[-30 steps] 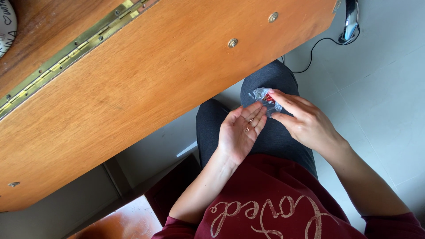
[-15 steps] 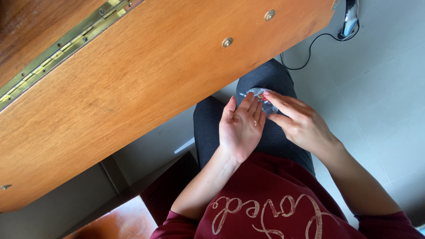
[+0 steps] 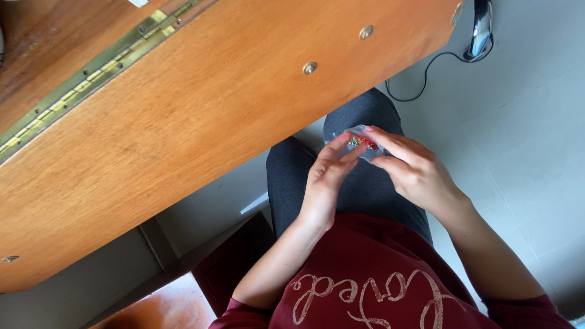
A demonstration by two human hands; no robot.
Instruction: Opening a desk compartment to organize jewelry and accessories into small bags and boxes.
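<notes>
Over my lap, both hands meet on a small clear plastic bag [image 3: 361, 142] with tiny red and green bits inside. My left hand [image 3: 326, 183] is turned on edge, its fingertips pinching the bag's left side. My right hand [image 3: 414, 170] pinches the bag's right side between thumb and forefinger. The small metal pieces that lay in my left palm are hidden from view. I sit in dark grey trousers [image 3: 372, 183] and a maroon top [image 3: 372, 280].
A wooden drop-leaf table [image 3: 183, 116] with a brass hinge strip [image 3: 91, 67] fills the upper left, its edge just above my knees. A black cable [image 3: 420, 76] runs over the grey tiled floor [image 3: 524, 140] to a chrome object [image 3: 481, 27] at top right.
My left hand has turned from palm-up and flat, with small metal pieces on it, to edge-on, and its fingers have closed onto the bag. My right hand has kept hold of the bag.
</notes>
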